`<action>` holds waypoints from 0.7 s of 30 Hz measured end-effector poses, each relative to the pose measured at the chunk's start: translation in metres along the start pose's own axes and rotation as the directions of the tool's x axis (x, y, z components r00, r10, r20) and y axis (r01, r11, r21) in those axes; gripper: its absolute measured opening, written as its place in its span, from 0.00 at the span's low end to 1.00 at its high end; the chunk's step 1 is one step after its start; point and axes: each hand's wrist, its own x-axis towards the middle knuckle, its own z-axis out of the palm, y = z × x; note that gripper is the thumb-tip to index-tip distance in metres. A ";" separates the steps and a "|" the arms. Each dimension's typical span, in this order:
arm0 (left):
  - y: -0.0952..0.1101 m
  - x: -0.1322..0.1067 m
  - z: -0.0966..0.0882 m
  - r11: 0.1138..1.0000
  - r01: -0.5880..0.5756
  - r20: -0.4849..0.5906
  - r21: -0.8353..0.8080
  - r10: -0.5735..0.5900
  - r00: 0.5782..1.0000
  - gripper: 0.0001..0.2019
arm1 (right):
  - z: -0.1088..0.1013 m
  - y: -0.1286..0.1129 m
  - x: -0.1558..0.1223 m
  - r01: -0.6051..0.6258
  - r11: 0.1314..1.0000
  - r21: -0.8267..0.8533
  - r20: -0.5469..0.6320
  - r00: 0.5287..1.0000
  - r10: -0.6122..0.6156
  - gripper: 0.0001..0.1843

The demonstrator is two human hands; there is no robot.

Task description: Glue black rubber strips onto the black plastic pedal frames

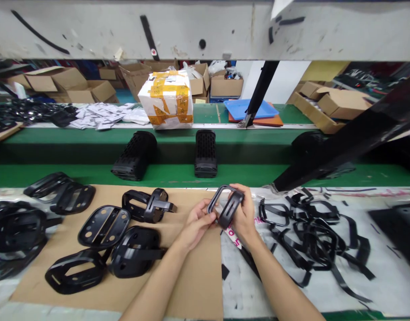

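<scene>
Frame (229, 217), black and slotted, is gripped by left hand (198, 224) and right hand (246, 219) near tangled straps (317, 224).

Left-hand grip (195, 225) pinched; right-hand grip (246, 218) curled opposite; left forearm (159, 277) and right forearm (279, 276) diverge below both.

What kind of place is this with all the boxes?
Probably a factory or workshop. Lots of similar black plastic pieces lie in groups, a long green surface like a conveyor runs across, and open cardboard boxes stand behind it.
</scene>
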 end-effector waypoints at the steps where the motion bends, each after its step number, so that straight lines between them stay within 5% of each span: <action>1: 0.000 0.000 0.000 1.000 0.003 0.014 0.008 -0.003 1.000 0.25 | -0.001 -0.001 0.000 -0.031 0.999 0.030 0.050 0.998 0.029 0.13; 8: -0.001 0.003 0.002 0.982 -0.045 -0.142 0.181 0.071 0.987 0.28 | 0.000 -0.018 0.002 -0.089 0.986 0.138 0.386 0.922 0.029 0.12; 14: -0.007 0.005 -0.001 0.951 -0.105 -0.142 0.292 0.152 0.978 0.27 | 0.001 -0.016 0.002 -0.126 0.984 0.125 0.419 0.906 0.063 0.11; 18: -0.007 0.005 0.001 0.993 -0.068 -0.200 0.094 0.085 0.976 0.26 | 0.004 -0.014 0.001 -0.108 0.985 0.137 0.414 0.909 0.042 0.12; 21: -0.003 0.006 0.000 0.974 0.140 -0.090 -0.176 -0.157 0.983 0.27 | 0.006 -0.013 -0.002 -0.100 0.982 0.159 0.415 0.909 0.026 0.13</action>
